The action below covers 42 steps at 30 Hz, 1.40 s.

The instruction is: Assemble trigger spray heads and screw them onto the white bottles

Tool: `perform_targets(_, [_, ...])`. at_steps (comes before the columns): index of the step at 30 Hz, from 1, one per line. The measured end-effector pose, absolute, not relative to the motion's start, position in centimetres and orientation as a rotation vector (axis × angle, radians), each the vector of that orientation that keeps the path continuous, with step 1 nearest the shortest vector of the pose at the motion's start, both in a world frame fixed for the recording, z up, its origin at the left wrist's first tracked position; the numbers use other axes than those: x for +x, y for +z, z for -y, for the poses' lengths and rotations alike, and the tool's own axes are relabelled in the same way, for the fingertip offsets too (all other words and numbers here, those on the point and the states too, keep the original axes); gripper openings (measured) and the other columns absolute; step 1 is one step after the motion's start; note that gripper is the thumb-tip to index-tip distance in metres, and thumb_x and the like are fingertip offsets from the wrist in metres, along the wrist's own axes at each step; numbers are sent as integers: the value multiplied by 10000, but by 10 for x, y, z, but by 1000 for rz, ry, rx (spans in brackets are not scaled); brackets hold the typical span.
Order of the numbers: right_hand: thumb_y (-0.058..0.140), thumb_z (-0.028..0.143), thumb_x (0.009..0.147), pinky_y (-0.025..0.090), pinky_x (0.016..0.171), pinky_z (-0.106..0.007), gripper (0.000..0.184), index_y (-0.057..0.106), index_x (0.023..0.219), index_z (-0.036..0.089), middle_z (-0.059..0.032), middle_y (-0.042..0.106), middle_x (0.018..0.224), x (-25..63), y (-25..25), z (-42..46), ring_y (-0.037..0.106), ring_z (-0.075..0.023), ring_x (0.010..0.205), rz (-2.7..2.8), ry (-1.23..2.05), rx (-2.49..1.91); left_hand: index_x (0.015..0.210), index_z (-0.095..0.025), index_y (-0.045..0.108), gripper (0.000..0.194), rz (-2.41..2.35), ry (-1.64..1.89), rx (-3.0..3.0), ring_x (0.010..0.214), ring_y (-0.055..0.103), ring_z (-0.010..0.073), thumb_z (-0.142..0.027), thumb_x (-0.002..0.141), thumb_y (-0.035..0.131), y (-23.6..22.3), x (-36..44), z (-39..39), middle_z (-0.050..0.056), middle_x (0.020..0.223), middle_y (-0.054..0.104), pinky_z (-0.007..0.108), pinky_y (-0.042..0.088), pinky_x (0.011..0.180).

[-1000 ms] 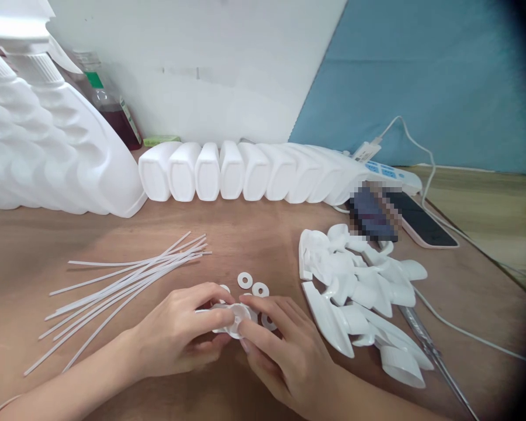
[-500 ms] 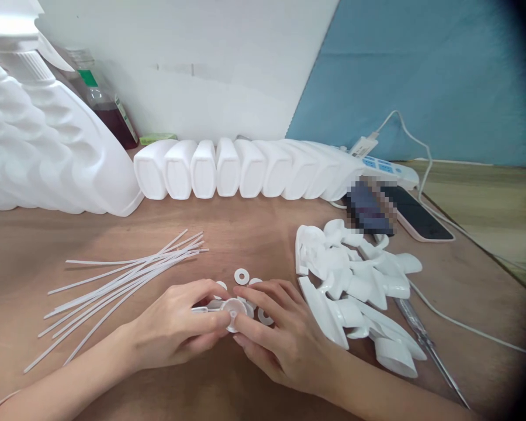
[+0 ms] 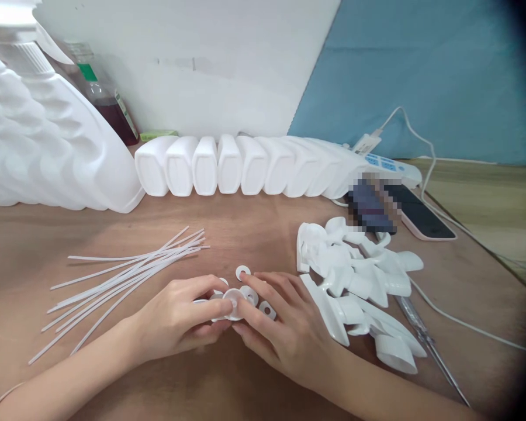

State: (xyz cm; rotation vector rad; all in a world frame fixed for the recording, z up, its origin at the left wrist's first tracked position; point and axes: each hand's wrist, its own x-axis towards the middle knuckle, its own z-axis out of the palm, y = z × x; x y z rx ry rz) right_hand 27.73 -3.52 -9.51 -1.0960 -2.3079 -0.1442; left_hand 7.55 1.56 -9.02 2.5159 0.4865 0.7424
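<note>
White round piece point(image 3: 234, 294) between left hand point(image 3: 180, 313) and right hand point(image 3: 293, 327), near six o'clock in view.
Left grip pinches it; right fingers touch it, pinch unclear; white ring point(image 3: 241, 269) toward twelve.

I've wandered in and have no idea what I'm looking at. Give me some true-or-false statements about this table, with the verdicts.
1. Fingers of both the left hand and the right hand are at a round white part. True.
2. The thin white sticks are bundled upright in a cup. False: the thin white sticks lie loosely crossed on the table.
3. A pile of white plastic pieces lies on the right side of the picture. True.
4. The pink-edged phone leans upright against the wall. False: the pink-edged phone lies flat.
</note>
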Motion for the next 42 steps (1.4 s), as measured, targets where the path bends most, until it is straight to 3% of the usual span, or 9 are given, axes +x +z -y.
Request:
perform_targets(12, [536, 180, 858, 467, 757, -381, 197, 544, 1055, 165, -74, 651, 1039, 282, -103, 28, 568, -209, 909, 2296, 68, -986, 990, -188, 481, 219, -597, 748, 2428, 646, 575, 102, -118, 794, 552, -96, 73, -15, 15, 810, 606, 184, 454, 578])
perform_targets(22, [515, 129, 868, 499, 724, -325, 267, 430, 1117, 88, -93, 623, 896, 278, -102, 31, 557, -175, 802, 2187, 54, -906, 1103, -100, 464, 292, -637, 860, 2733, 835, 652, 187, -125, 817, 517, -95, 76, -4, 135, 992, 641, 235, 533, 638])
perform_targets(25, [517, 135, 867, 505, 712, -330, 300, 409, 1144, 95, -92, 615, 890, 279, -103, 30, 558, -180, 787, 2176, 58, -914, 1118, -120, 481, 315, -649, 868, 2729, 869, 649, 183, -123, 806, 523, -94, 77, -4, 126, 1028, 637, 241, 536, 679])
perform_targets(33, [503, 134, 874, 506, 722, -336, 291, 416, 1147, 86, -94, 617, 880, 278, -104, 31, 552, -186, 787, 2196, 40, -919, 1047, -187, 511, 312, -760, 804, 2602, 691, 594, 140, -80, 754, 528, -90, 81, -1, 51, 920, 630, 241, 481, 591])
perform_targets(38, [515, 113, 863, 495, 736, -337, 297, 428, 1147, 91, -105, 637, 941, 280, -106, 31, 549, -183, 818, 2218, 54, -922, 1066, -170, 490, 323, -781, 827, 2591, 691, 589, 152, -118, 756, 563, -94, 81, 0, 73, 927, 621, 253, 479, 592])
perform_targets(42, [513, 54, 828, 479, 736, -355, 219, 509, 1030, 141, -105, 640, 1014, 283, -107, 32, 550, -184, 824, 2285, 29, -876, 1029, -157, 474, 296, -737, 921, 2607, 666, 598, 149, -88, 753, 552, -95, 81, 1, 87, 919, 630, 245, 483, 562])
